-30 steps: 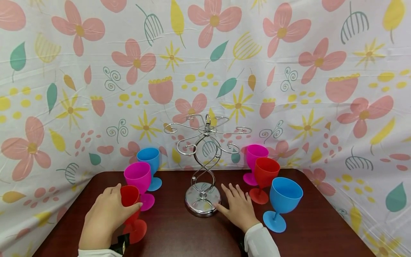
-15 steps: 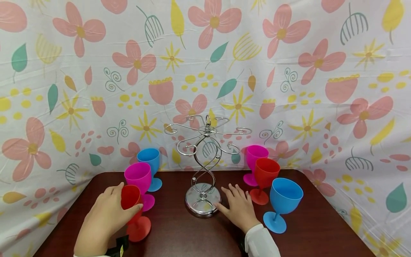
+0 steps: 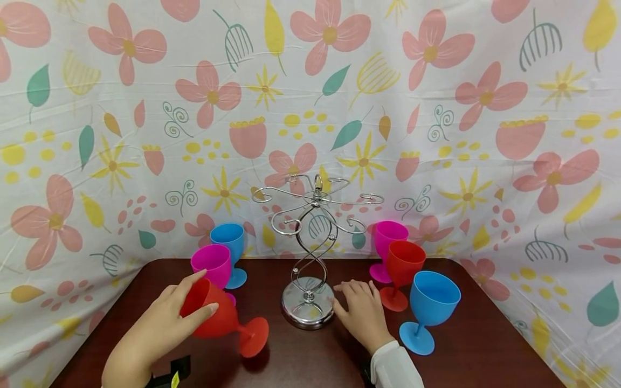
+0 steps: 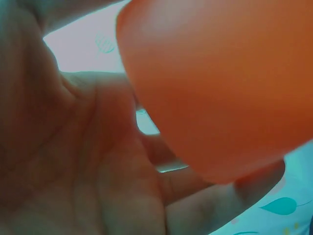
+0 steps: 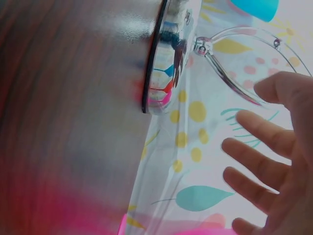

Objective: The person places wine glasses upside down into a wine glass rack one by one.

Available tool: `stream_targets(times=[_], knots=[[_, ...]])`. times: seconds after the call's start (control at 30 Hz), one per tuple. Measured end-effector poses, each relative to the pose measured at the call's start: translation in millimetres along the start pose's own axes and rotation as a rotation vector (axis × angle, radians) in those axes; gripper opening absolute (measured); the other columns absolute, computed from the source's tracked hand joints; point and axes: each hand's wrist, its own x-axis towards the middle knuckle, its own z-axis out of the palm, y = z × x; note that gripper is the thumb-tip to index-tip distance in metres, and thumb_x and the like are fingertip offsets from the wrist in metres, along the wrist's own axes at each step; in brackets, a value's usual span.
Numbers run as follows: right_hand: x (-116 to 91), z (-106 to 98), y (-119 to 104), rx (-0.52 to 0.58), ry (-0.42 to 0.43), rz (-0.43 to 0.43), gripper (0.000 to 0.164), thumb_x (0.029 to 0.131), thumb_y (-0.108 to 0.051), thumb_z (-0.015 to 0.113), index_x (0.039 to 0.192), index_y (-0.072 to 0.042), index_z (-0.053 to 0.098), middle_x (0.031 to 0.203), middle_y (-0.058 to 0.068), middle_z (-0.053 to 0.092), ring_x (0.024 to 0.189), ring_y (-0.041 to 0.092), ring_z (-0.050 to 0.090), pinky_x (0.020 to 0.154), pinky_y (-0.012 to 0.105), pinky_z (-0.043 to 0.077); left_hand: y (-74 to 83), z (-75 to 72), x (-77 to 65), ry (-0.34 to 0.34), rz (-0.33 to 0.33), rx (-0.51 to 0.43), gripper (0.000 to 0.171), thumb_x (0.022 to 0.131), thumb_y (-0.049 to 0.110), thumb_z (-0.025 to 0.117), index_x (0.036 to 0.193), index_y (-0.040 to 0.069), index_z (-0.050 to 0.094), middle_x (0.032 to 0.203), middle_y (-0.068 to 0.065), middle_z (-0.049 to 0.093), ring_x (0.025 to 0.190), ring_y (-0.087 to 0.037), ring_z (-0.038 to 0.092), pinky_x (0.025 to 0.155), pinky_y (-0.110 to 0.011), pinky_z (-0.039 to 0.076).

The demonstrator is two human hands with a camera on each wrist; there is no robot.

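Note:
My left hand [image 3: 162, 326] grips a red plastic goblet [image 3: 220, 315] by its bowl, thumb on the near side and fingers over the far side. The goblet is tipped on its side, mouth toward the palm and foot pointing right, close over the table. In the left wrist view, the goblet's bowl [image 4: 220, 88] fills the right part, with fingers behind it. My right hand [image 3: 361, 315] is beside the round chrome base of a wire glass holder [image 3: 309, 310], fingertips right at its edge. Seen from the right wrist, the fingers [image 5: 264, 164] are spread and hold nothing.
A magenta goblet [image 3: 212, 264] and a blue goblet [image 3: 228, 240] stand behind the left hand. To the right stand magenta [image 3: 388, 237], red [image 3: 405, 261] and blue [image 3: 433, 296] goblets in a row. A flowered cloth [image 3: 310, 108] hangs behind the dark table [image 3: 301, 366].
The red goblet has gone from nearly upright to tipped on its side, its foot swinging right and up off the table in my left hand. The right hand stays by the base.

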Motion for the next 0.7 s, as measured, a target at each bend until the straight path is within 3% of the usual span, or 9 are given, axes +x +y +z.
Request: stream_targets(times=[0.27, 0.57, 0.7], knots=[[3.3, -3.5, -2.5, 0.062, 0.09, -0.033, 0.018, 0.085, -0.022, 0.075, 0.102, -0.017, 0.074, 0.102, 0.001, 0.07, 0.102, 0.028, 0.058, 0.106, 0.061, 0.032, 1.1, 7.2, 9.2, -0.051, 0.012, -0.161, 0.075, 0.095, 0.052, 0.061, 0.151, 0.011, 0.033, 0.141, -0.023, 0.042, 0.126, -0.042, 0.042, 0.094, -0.064, 0.043], [5.2, -6.0, -5.1, 0.133, 0.108, -0.019, 0.019, 0.085, -0.019, 0.077, 0.103, -0.016, 0.074, 0.102, -0.002, 0.071, 0.102, 0.026, 0.058, 0.107, 0.059, 0.03, 0.4, 21.3, 24.2, -0.145, 0.019, -0.372, 0.062, 0.095, 0.044, 0.063, 0.145, 0.016, 0.038, 0.131, -0.012, 0.053, 0.12, -0.033, 0.049, 0.085, -0.05, 0.053], [5.7, -6.3, -5.5, 0.154, 0.107, -0.008, 0.02, 0.084, -0.017, 0.078, 0.104, -0.016, 0.074, 0.102, -0.002, 0.071, 0.101, 0.026, 0.058, 0.106, 0.059, 0.03, -1.9, 26.3, 30.6, -0.209, 0.028, -0.463, 0.062, 0.097, 0.042, 0.06, 0.146, 0.015, 0.035, 0.13, -0.013, 0.052, 0.118, -0.033, 0.05, 0.082, -0.047, 0.055]])
